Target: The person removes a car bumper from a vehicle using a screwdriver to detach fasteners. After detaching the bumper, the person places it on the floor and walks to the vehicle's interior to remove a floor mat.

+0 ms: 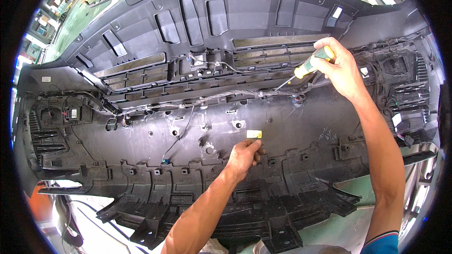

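Observation:
Before me lies a black car bumper cover (292,127), its inner side turned up. My right hand (340,66) grips a screwdriver (306,68) by its green and yellow handle. The metal shaft slants down to the left, and its tip is at the wiring harness (235,95) along the grille edge; whether it touches cannot be made out. My left hand (246,156) is over the middle of the bumper, pinching a small yellow label-like piece (254,134) between thumb and fingers. Part of that piece is hidden by the fingertips.
A dark sensor plug (297,100) sits right of the screwdriver tip. A loose cable (181,136) crosses the panel to a blue-ended connector (165,161). A small module (74,114) is mounted at the left end. Green floor (108,19) shows beyond the far edge.

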Motion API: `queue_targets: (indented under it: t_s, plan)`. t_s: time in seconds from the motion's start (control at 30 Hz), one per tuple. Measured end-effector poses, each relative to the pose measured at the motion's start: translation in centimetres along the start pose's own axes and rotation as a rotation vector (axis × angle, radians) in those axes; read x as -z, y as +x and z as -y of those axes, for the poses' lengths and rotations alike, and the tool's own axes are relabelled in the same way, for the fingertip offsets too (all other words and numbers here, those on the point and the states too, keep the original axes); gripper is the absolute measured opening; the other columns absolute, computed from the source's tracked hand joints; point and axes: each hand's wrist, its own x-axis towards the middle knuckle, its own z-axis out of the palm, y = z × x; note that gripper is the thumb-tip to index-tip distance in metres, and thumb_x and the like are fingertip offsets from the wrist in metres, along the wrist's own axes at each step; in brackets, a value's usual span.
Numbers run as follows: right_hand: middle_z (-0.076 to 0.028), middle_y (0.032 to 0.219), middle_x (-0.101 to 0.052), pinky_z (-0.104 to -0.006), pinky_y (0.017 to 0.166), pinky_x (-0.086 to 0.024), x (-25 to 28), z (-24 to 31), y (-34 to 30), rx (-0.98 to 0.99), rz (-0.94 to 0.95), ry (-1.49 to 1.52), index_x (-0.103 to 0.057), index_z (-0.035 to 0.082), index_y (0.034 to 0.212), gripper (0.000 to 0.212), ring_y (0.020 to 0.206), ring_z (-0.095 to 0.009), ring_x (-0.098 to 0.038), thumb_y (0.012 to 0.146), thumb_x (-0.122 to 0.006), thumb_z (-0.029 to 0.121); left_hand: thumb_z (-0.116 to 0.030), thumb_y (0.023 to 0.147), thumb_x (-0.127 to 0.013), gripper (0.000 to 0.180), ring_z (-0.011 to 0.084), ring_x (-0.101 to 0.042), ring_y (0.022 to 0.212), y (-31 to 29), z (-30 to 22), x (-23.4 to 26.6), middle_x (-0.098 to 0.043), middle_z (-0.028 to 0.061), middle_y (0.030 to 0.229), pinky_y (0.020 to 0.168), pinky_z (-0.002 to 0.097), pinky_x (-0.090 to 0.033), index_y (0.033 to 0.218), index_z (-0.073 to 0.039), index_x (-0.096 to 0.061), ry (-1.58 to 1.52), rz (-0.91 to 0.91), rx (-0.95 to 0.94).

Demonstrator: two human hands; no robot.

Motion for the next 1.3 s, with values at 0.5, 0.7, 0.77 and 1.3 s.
queue_targets:
  t_s: [0.5, 0.7, 0.77, 1.3]
  plan:
    - [-0.006, 0.087, -0.070, -0.0305, 0.073, -0.052, -1.4, 2.4, -0.8, 0.016, 0.059, 0.037, -0.060, 0.005, 0.117, 0.028, 0.081, -0.013, -0.066, 0.093, -0.073, 0.012, -0.028, 0.103, -0.060, 0.029, 0.0097, -0.055, 0.068, -0.8, 0.3, 0.4, -0.071, 0.0048, 0.088, 0.059, 0.0266, -0.046, 0.107, 0.000, -0.068, -0.023, 0.008, 0.021]
    - [-0.010, 0.091, -0.072, -0.0334, 0.076, -0.054, -1.8, 3.6, -0.9, 0.095, 0.124, 0.084, -0.058, 0.005, 0.117, 0.028, 0.088, -0.017, -0.072, 0.093, -0.071, 0.011, -0.029, 0.103, -0.061, 0.031, 0.0093, -0.055, 0.068, -0.8, 0.5, 0.6, -0.071, 0.0045, 0.089, 0.058, 0.0262, -0.046, 0.111, 0.000, -0.069, -0.023, 0.021, 0.019]
    - [-0.005, 0.093, -0.067, -0.0283, 0.072, -0.052, -1.8, 3.8, -0.8, 0.088, 0.143, 0.056, -0.058, 0.005, 0.119, 0.028, 0.084, -0.011, -0.065, 0.093, -0.068, 0.004, -0.029, 0.102, -0.062, 0.032, 0.0092, -0.055, 0.068, -0.8, 0.6, 0.6, -0.071, 0.0044, 0.089, 0.058, 0.0262, -0.046, 0.112, 0.000, -0.069, -0.020, 0.015, 0.031]
    - [-0.005, 0.093, -0.069, -0.0274, 0.070, -0.051, -2.0, 5.6, -0.6, 0.146, 0.240, 0.051, -0.057, 0.004, 0.121, 0.027, 0.081, -0.009, -0.062, 0.095, -0.064, 0.001, -0.029, 0.101, -0.063, 0.031, 0.0090, -0.055, 0.068, -1.0, 0.6, 0.8, -0.070, 0.0047, 0.089, 0.058, 0.0261, -0.045, 0.109, 0.001, -0.070, -0.037, 0.012, 0.025]
